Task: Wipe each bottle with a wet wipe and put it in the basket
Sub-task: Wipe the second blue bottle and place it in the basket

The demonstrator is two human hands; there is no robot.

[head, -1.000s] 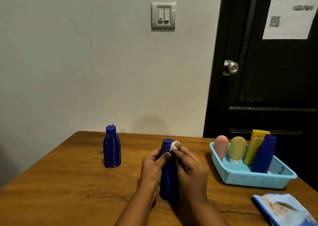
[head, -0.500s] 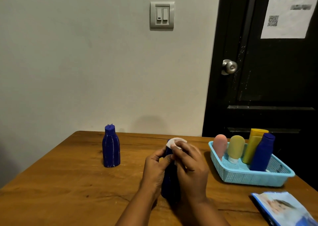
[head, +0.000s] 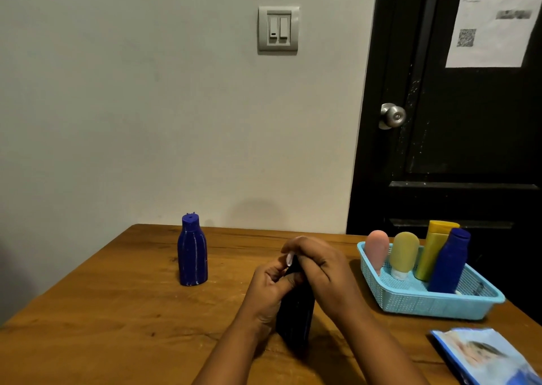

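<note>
A dark blue bottle stands upright on the wooden table in front of me. My left hand grips its left side near the neck. My right hand is cupped over its top, pressing a white wet wipe of which only a sliver shows. The cap is hidden under my fingers. A second blue bottle stands alone to the left. At the right, a light blue basket holds a pink bottle, two yellow ones and a blue bottle.
A blue and white wet wipe pack lies at the table's near right corner. Behind the table is a pale wall with a light switch. A black door with a metal knob stands at the right.
My right hand has slid over the top of the bottle, covering the cap. The wipe, which stuck out above my fingers before, is now almost hidden.
</note>
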